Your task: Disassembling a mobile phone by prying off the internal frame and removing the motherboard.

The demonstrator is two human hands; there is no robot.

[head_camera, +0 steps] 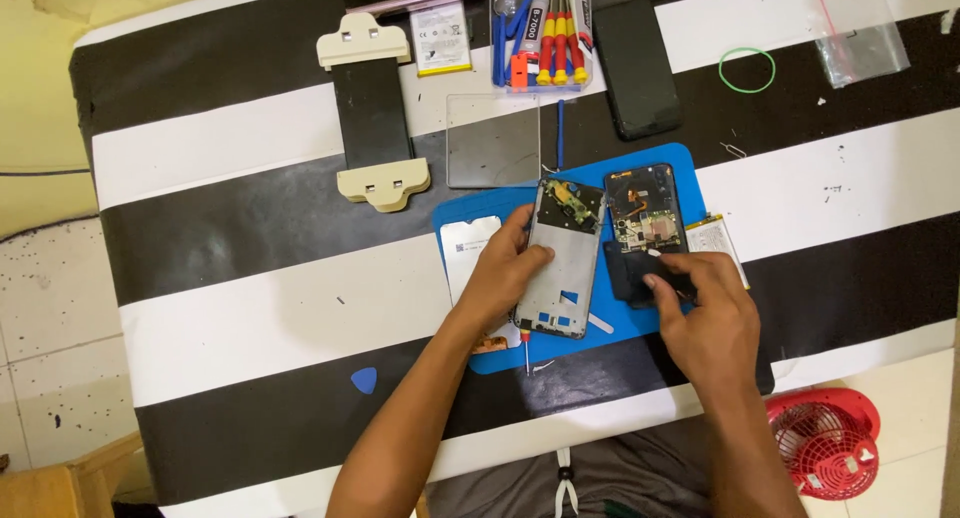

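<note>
Left hand (503,274): I see fingers curled on the silver phone frame (560,263), gripping its left edge | Right hand (708,318): fingers pressed on the opened phone (645,228), lower part hidden beneath | Both on blue mat (680,178), tabletop (250,308); screwdriver (527,356) partly covered.

table (250,308): black-white striped cover | floor (50,308): pale speckled tiles | red fan (828,440) lower right

blue mat (672,156), black-and-white striped table (250,298), red fan (825,443)
</note>
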